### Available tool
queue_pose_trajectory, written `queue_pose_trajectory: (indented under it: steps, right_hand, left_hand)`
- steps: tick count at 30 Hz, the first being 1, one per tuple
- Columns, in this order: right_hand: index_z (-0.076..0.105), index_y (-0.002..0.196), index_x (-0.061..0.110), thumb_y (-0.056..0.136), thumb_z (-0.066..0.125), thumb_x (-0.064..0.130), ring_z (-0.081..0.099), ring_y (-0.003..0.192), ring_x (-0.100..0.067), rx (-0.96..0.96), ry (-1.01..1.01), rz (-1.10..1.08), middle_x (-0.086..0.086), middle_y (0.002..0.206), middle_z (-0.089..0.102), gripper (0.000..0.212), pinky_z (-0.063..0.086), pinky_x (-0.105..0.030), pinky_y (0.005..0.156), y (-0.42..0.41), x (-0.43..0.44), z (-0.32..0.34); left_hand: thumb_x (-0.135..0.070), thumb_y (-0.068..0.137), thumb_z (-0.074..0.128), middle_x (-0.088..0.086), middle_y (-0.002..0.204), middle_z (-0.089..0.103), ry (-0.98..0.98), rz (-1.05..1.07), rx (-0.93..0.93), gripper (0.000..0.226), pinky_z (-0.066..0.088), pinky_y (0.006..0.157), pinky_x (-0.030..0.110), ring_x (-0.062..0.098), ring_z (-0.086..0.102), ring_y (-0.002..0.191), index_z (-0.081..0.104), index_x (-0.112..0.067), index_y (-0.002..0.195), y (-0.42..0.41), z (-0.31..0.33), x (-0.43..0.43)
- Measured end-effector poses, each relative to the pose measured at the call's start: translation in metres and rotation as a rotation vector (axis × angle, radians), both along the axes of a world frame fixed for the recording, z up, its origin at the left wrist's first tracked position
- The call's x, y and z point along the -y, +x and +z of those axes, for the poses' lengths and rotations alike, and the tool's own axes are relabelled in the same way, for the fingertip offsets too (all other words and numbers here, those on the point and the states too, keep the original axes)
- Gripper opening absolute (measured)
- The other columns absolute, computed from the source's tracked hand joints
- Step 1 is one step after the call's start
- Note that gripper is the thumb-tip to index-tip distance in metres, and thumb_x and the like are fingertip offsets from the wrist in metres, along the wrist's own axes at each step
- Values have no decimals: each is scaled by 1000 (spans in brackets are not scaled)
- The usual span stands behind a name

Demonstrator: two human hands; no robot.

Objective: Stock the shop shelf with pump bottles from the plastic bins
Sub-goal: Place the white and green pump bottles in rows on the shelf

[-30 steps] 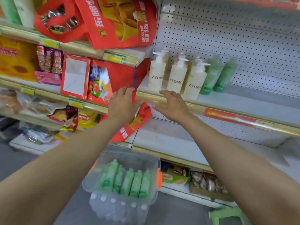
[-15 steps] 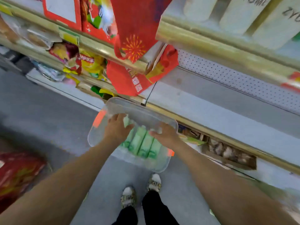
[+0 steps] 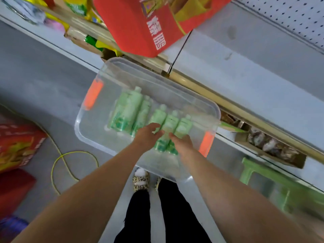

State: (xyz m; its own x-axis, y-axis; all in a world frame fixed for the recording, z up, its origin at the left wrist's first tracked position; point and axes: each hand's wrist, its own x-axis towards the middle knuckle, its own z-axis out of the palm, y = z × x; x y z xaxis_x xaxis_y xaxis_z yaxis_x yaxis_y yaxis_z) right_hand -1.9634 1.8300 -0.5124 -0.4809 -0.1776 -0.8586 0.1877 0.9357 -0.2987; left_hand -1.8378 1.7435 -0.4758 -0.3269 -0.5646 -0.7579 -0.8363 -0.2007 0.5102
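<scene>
Reaching down with the left hand (image 3: 149, 136), fingers (image 3: 157, 129) loose and half open over the green pump bottles (image 3: 171, 122), nothing held yet. Reaching too with the right hand (image 3: 183, 143) just beside it; too blurry to tell any hold. Laid flat in a row in the clear plastic bin (image 3: 98, 127), near the shop shelf (image 3: 245, 76). Probably going for two at once, to fill faster.

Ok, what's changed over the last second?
Both hands came down from the shelf edge into the bin. The left hand and right hand now sit on the green bottles at its right end, but blur hides any grip. The bottles lie in their row as before, none lifted.
</scene>
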Motion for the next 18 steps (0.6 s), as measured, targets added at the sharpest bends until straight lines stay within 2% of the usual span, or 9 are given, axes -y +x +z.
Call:
queue_pose_trajectory:
  steps: [2, 6, 8, 10, 14, 16, 18]
  right_hand:
    - [51, 138, 3, 88, 73, 39, 58, 122, -33, 7, -24, -54, -17, 135, 59, 65, 49, -40, 101, -2, 3, -11]
    - [54, 130, 4, 88, 73, 29, 61, 101, -26, 8, -41, -123, -10, 121, 63, 52, 48, -32, 82, -10, 5, -27]
    - [52, 131, 3, 84, 78, 30, 62, 105, -28, 15, 4, -98, -14, 124, 63, 59, 50, -34, 85, -13, 9, -34]
    - [50, 133, 2, 81, 81, 34, 61, 115, -33, 30, 89, -7, -17, 129, 62, 68, 52, -40, 96, -16, 15, -41]
    - [54, 130, 2, 75, 85, 42, 57, 123, -35, 64, 142, 115, -17, 130, 59, 75, 51, -42, 101, -15, 22, -48]
    - [50, 134, 1, 66, 90, 47, 54, 127, -35, 100, 135, 51, -18, 137, 53, 92, 49, -42, 104, -12, 23, -46]
    - [49, 133, 2, 59, 93, 48, 56, 123, -33, 124, 97, -44, -14, 136, 55, 98, 51, -39, 96, -10, 24, -39]
  left_hand:
    - [-45, 93, 60, 5, 133, 62, 19, -4, 32, 47, 42, 97, 27, 23, 57, 120, 57, -23, 135, -3, -12, 0]
    - [-41, 93, 62, 1, 132, 63, 27, 76, 58, 46, 46, 97, 30, 22, 59, 118, 59, -23, 135, -1, -24, 10]
    - [-41, 94, 61, 0, 128, 65, 26, 78, 66, 44, 47, 94, 29, 22, 60, 115, 59, -24, 135, 4, -26, 16]
    - [-41, 95, 60, 1, 126, 66, 12, 77, 67, 44, 45, 93, 28, 21, 60, 114, 58, -23, 135, 7, -28, 20]
    - [-37, 95, 60, 4, 125, 67, 30, 122, 41, 42, 45, 97, 30, 21, 60, 116, 59, -20, 134, 12, -32, 17]
    - [-38, 95, 60, 5, 128, 66, 66, 142, 18, 44, 45, 101, 30, 21, 59, 119, 59, -19, 135, 15, -34, 12]
    - [-41, 95, 59, 5, 132, 64, 91, 128, 16, 46, 43, 100, 27, 21, 57, 123, 58, -20, 136, 16, -36, 9]
